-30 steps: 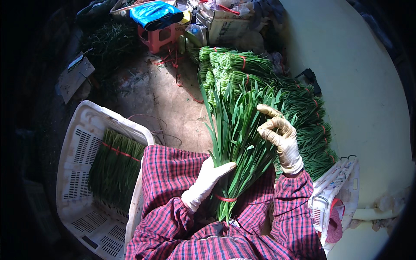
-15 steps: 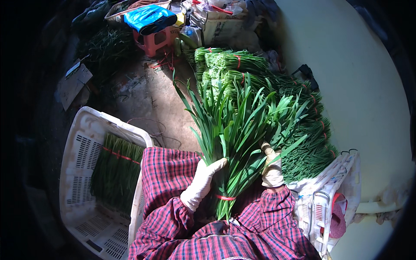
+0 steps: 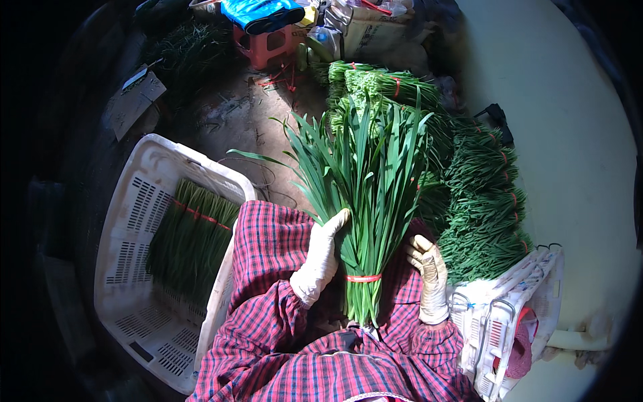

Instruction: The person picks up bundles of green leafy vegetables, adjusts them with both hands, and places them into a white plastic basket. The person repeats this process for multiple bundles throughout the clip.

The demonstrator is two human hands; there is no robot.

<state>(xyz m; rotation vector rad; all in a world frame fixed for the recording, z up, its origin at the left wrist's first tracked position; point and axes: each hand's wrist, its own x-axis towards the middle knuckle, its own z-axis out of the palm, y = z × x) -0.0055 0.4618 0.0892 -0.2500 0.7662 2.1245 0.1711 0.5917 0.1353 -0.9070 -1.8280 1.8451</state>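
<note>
A bunch of garlic chives [image 3: 362, 201] stands upright over my lap, its leaves fanned out at the top. A red band [image 3: 362, 278] ties it near the pale stem ends. My gloved left hand [image 3: 317, 258] is closed on the left side of the bunch, thumb across the leaves. To the right of the stems, my gloved right hand [image 3: 430, 278] hangs open, slightly curled and holding nothing. It is apart from the bunch.
A white slotted crate [image 3: 201, 161] at my left holds tied green bundles [image 3: 191, 251]. Ahead lies a stack of banded bundles [image 3: 395, 87], with a long row of bundles [image 3: 479, 214] along the pale wall [image 3: 562, 154]. White baskets [image 3: 499, 325] stand at right; a pink stool [image 3: 268, 50] is far ahead.
My right hand has let go of the leaves and drawn back to the right. The bunch now stands straighter, its leaves closer together. My view has shifted a little.
</note>
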